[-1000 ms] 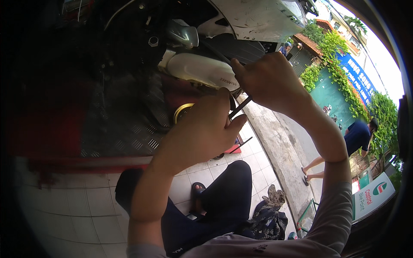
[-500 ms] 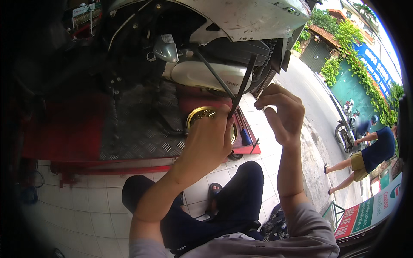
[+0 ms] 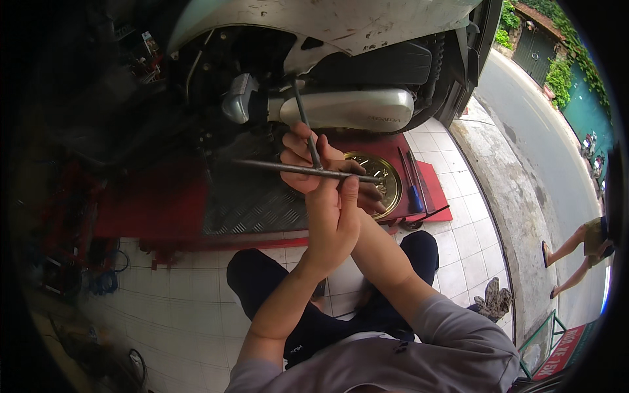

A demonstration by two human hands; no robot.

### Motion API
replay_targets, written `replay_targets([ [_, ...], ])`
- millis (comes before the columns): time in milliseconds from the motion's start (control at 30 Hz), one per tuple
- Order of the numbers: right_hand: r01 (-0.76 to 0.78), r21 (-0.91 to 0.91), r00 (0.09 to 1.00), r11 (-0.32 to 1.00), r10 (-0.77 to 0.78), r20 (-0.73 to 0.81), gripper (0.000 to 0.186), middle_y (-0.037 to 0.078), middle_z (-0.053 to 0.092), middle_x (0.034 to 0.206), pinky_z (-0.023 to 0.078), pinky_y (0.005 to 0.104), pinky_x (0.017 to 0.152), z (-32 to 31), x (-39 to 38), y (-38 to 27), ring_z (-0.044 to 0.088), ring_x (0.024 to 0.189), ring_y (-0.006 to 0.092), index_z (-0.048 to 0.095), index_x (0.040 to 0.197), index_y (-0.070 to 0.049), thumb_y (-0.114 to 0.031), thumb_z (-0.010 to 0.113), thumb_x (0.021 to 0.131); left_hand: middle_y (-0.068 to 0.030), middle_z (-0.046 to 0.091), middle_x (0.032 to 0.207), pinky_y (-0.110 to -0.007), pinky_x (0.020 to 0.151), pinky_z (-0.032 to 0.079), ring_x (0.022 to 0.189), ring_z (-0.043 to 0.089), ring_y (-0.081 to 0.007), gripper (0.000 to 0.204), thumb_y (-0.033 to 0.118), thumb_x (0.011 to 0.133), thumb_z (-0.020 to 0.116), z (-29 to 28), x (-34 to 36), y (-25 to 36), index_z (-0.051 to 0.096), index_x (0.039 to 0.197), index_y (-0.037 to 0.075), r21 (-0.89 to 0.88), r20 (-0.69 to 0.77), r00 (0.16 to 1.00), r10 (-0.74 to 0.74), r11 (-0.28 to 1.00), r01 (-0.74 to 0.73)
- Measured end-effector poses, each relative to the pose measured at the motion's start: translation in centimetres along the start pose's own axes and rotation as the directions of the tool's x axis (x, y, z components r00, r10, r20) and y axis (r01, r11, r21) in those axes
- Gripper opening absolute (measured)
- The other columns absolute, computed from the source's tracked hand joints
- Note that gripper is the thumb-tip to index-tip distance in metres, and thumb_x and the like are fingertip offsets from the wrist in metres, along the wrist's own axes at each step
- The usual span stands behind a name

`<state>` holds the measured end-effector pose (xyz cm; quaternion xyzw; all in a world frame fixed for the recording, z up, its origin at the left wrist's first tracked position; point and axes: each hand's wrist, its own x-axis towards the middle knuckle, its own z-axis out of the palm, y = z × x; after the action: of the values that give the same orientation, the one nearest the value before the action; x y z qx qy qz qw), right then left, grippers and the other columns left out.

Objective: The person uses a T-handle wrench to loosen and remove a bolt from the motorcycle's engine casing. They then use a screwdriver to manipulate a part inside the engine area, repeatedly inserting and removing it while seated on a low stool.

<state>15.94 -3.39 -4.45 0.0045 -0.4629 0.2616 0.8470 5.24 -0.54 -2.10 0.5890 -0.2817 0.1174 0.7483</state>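
Note:
A dark metal T-wrench (image 3: 262, 164) crosses the view, its long shaft reaching up toward the underside of a white-panelled scooter (image 3: 347, 26), beside a silver elongated housing (image 3: 354, 105). My left hand (image 3: 331, 223) is closed on the wrench's crossbar, thumb along it. Behind it, partly hidden, my right hand (image 3: 295, 147) has its fingers curled around the wrench near the junction. A gold round tray (image 3: 396, 196) with small parts lies just behind my hands, and a blue-handled screwdriver (image 3: 414, 196) lies to its right.
The scooter is on a red lift platform (image 3: 141, 216) with a tread-plate top. Dark equipment and hoses (image 3: 118, 268) are at left. A rag (image 3: 491, 301) lies on white tiles. At right are a sidewalk, road, signboard (image 3: 563, 354) and another person's bare legs (image 3: 570, 252).
My right hand, off the wrench half a second ago, has moved left and now holds it behind my left hand. The crossbar has swung toward horizontal. The view has shifted.

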Motion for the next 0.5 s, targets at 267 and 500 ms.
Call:
replay_targets([
  [267, 0.015, -0.027, 0.999, 1.000, -0.014, 0.045, 0.017, -0.003, 0.045, 0.069, 0.030, 0.0180, 0.045, -1.2, 1.0, 0.7, 0.038, 0.051, 0.0026, 0.051, 0.093, -0.006, -0.022, 0.059, 0.095, -0.0127, 0.063, 0.065, -0.025, 0.049, 0.048, 0.055, 0.065, -0.0146, 0.048, 0.015, 0.095, 0.056, 0.6, -0.7, 4.0, 0.041, 0.137, -0.002, 0.621, 0.237, 0.933, -0.271, 0.780, 0.069],
  [500, -0.043, -0.090, 0.992, 0.995, 0.032, -0.121, 0.023, -0.002, 0.046, 0.067, 0.030, 0.0168, 0.044, -0.1, -0.3, 0.1, 0.039, 0.054, 0.0038, 0.056, 0.090, -0.003, -0.024, 0.064, 0.092, -0.0105, 0.057, 0.056, -0.030, 0.046, 0.040, 0.045, 0.057, -0.0202, 0.061, 0.016, 0.084, 0.068, -0.6, -0.2, 9.5, 0.045, 0.139, 0.002, 0.910, 0.248, 0.968, -0.043, 0.353, -0.217],
])
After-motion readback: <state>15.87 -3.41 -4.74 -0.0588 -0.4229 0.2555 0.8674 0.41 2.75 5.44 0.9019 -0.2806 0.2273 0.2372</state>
